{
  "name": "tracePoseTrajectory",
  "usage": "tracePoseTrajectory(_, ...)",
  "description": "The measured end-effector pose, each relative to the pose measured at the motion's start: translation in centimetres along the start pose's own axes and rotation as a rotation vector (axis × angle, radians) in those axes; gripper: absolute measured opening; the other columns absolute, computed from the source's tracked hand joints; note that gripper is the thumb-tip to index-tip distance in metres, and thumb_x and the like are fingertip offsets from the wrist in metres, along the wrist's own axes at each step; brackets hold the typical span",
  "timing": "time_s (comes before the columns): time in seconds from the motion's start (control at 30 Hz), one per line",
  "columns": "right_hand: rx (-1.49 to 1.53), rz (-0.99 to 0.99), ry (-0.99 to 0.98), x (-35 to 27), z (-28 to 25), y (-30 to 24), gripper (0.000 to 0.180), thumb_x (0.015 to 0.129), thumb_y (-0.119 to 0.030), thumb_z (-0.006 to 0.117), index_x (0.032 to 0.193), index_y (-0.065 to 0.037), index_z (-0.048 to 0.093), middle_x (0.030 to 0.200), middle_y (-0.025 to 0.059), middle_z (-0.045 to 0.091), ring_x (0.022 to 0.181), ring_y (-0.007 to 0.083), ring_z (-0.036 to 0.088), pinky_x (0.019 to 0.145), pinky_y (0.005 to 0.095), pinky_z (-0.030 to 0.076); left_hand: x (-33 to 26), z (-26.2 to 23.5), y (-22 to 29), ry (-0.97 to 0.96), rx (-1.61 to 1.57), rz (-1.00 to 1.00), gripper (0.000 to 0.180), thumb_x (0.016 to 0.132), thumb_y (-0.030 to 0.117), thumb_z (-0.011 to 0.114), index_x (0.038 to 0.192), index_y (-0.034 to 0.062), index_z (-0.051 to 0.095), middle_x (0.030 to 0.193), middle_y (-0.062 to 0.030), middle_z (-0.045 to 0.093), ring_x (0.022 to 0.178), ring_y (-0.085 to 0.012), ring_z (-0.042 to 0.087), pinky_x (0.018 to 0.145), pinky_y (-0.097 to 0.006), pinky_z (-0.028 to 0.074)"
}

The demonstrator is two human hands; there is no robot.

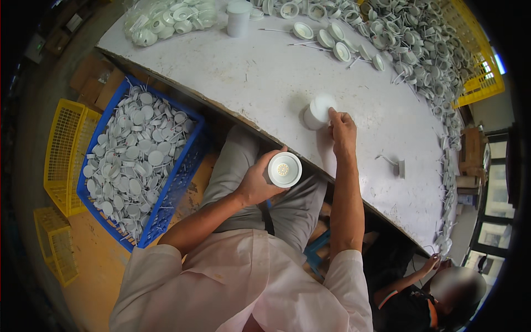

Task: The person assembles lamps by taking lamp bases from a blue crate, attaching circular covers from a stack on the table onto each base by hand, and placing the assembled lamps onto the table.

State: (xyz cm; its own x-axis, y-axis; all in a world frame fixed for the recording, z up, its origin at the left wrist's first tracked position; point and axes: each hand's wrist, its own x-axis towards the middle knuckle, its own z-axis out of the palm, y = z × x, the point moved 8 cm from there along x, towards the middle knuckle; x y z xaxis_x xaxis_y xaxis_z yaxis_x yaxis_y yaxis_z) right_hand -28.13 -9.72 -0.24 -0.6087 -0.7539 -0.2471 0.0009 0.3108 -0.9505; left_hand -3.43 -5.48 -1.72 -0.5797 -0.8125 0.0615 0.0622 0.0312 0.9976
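Observation:
My left hand holds a round white lamp housing over my lap, its open face up with a yellowish disc inside. My right hand rests on the white table, fingertips touching a short white cylinder with a round cap that stands upright there. Both forearms come up from the lower edge over my pale shirt and grey trousers.
A blue crate of white round parts stands at my left, with yellow crates beyond. Heaps of white housings line the table's far side, a bag of them and a white cup at the back. Another person sits at lower right.

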Motion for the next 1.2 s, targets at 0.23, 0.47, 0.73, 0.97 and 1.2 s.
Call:
tracePoseTrajectory(0.23, 0.145, 0.0, 0.039, -0.3, -0.5, 0.1, 0.019, 0.085, -0.022, 0.062, 0.081, -0.005, 0.053, 0.063, -0.0016, 0.047, 0.053, 0.0071, 0.044, 0.048, 0.0213, 0.036, 0.1, 0.6, -0.1, -0.046, -0.035, -0.011, 0.079, 0.067, 0.007, 0.078, 0.133, -0.0001, 0.035, 0.14, -0.0109, 0.043, 0.125, -0.0204, 0.044, 0.104, -0.03, 0.035)
tracePoseTrajectory(0.47, 0.184, -0.067, -0.047, -0.7, -0.3, -0.9, 0.017, 0.088, -0.016, 0.059, 0.094, 0.0, 0.058, 0.072, 0.0021, 0.056, 0.057, 0.008, 0.05, 0.052, 0.0204, 0.04, -0.2, 1.1, 0.2, -0.089, -0.008, 0.022, 0.075, 0.073, 0.009, 0.077, 0.133, -0.0016, 0.034, 0.14, -0.0134, 0.041, 0.121, -0.0181, 0.048, 0.1, -0.031, 0.041)
tracePoseTrajectory(0.73, 0.204, -0.065, -0.05, -1.3, -1.2, -1.0, 0.02, 0.089, -0.012, 0.058, 0.101, 0.003, 0.058, 0.077, 0.006, 0.061, 0.063, 0.01, 0.057, 0.056, 0.0207, 0.045, -0.3, 1.2, -0.2, -0.109, 0.005, -0.007, 0.077, 0.073, 0.01, 0.077, 0.134, -0.0012, 0.033, 0.137, -0.0126, 0.045, 0.12, -0.0183, 0.048, 0.1, -0.031, 0.041)
tracePoseTrajectory(0.97, 0.219, -0.021, -0.101, -1.5, -1.5, -0.5, 0.023, 0.089, -0.012, 0.058, 0.104, 0.005, 0.058, 0.077, 0.0075, 0.061, 0.059, 0.0105, 0.056, 0.053, 0.0216, 0.046, -0.3, 1.2, 0.0, -0.114, 0.032, -0.017, 0.077, 0.072, 0.011, 0.078, 0.134, -0.0021, 0.034, 0.134, -0.0133, 0.047, 0.119, -0.0182, 0.049, 0.1, -0.031, 0.041)
tracePoseTrajectory(1.2, 0.11, -0.058, -0.112, -2.5, -2.1, -0.6, 0.032, 0.09, -0.011, 0.055, 0.115, 0.008, 0.055, 0.078, 0.0071, 0.06, 0.06, 0.0094, 0.053, 0.053, 0.0208, 0.043, -0.3, 0.7, -0.7, -0.052, -0.034, -0.055, 0.077, 0.066, 0.008, 0.079, 0.131, 0.0009, 0.039, 0.125, -0.0118, 0.052, 0.116, -0.0202, 0.05, 0.098, -0.03, 0.039)
